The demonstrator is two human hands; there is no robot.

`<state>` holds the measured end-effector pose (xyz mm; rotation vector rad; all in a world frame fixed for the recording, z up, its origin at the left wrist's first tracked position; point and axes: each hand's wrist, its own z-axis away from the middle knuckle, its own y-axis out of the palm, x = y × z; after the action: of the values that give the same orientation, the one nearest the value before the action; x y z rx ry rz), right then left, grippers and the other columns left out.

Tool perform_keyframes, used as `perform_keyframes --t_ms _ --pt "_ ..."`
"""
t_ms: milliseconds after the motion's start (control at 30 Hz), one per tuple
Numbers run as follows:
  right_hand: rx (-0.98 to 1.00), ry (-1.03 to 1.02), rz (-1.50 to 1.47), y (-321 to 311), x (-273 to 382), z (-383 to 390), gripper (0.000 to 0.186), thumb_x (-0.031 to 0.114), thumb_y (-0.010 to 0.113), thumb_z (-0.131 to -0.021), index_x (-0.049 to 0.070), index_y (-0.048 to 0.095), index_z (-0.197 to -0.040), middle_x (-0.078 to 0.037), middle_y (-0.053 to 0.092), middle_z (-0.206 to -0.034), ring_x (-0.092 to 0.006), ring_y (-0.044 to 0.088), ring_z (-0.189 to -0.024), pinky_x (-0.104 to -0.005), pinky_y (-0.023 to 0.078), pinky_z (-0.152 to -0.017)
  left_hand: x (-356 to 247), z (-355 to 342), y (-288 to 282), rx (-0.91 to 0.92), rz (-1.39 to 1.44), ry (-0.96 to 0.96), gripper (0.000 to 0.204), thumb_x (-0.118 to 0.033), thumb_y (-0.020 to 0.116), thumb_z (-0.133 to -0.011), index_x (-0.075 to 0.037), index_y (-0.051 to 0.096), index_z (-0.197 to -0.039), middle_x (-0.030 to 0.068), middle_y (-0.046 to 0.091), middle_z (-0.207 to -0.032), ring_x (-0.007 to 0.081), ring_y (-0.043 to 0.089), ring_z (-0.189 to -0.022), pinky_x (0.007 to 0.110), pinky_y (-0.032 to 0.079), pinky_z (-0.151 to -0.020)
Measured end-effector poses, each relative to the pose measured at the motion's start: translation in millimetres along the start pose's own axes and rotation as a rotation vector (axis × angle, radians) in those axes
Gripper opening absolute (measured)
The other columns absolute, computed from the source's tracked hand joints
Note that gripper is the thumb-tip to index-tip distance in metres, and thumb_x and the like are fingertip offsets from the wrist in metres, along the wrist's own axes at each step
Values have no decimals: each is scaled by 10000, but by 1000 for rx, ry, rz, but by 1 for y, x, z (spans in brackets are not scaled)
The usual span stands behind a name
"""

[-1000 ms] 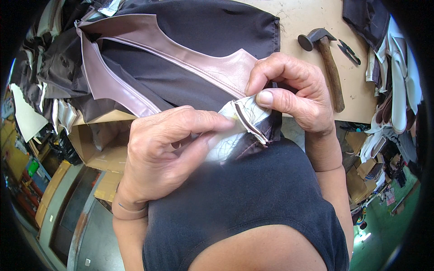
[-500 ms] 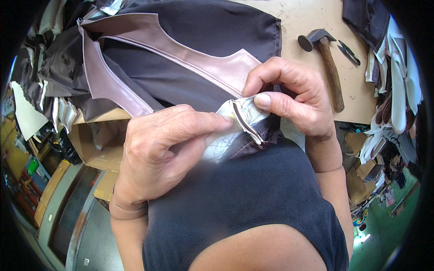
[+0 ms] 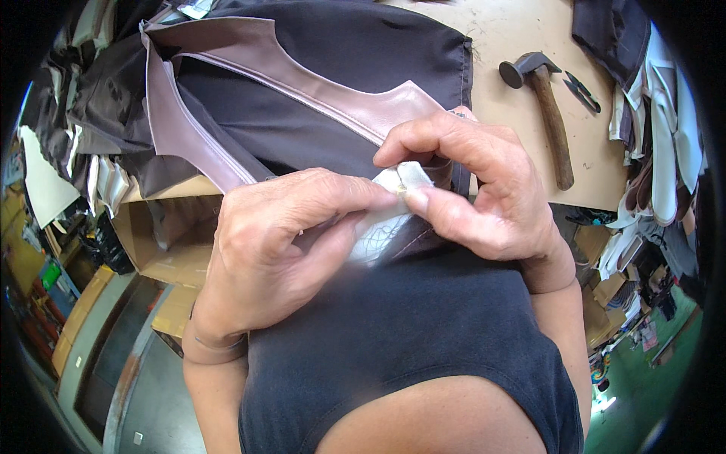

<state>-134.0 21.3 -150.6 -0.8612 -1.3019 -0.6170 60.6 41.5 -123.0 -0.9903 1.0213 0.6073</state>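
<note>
A pale pink leather piece (image 3: pixel 333 94) with stitched edges, joined to dark lining fabric (image 3: pixel 302 147), stretches from the far left toward my hands. Near my chest, its white-backed end (image 3: pixel 382 227) shows loose dark threads. My left hand (image 3: pixel 280 234) is closed on the left side of this end, thumb and forefinger pinching it. With thumb and bent forefinger, my right hand (image 3: pixel 476 178) pinches a folded-over white edge (image 3: pixel 412 174) at the top. The fingertips of both hands nearly meet there. My palms hide part of the fabric.
On the tan table (image 3: pixel 499 26) at the right lie a hammer (image 3: pixel 548 113) with a wooden handle and small thread snips (image 3: pixel 582 91). White and brown strips (image 3: pixel 662 144) hang at the right edge. A cardboard box (image 3: pixel 166 246) stands below the table at the left.
My right thumb and forefinger have moved left and down, folding the white edge over; the dark strip that showed there is now covered. The pink leather has shifted slightly right.
</note>
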Motion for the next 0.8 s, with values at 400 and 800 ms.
perform_keyframes --t_ms 400,800 --pt "5 150 -457 -1 -8 4 232 100 555 -779 -12 573 -982 -53 549 -838 -99 499 -726 -219 400 -659 -3 -1 2 -21 0 -2 183 38 637 -688 -32 665 -855 59 655 -763 70 575 -634 178 410 -526" --pt "-58 190 -560 1 -15 5 317 80 577 -721 -12 545 -1022 -35 572 -879 -78 524 -805 -209 414 -725 6 -16 7 -23 -2 93 186 29 624 -705 -29 642 -882 20 632 -712 24 518 -564 155 364 -472"
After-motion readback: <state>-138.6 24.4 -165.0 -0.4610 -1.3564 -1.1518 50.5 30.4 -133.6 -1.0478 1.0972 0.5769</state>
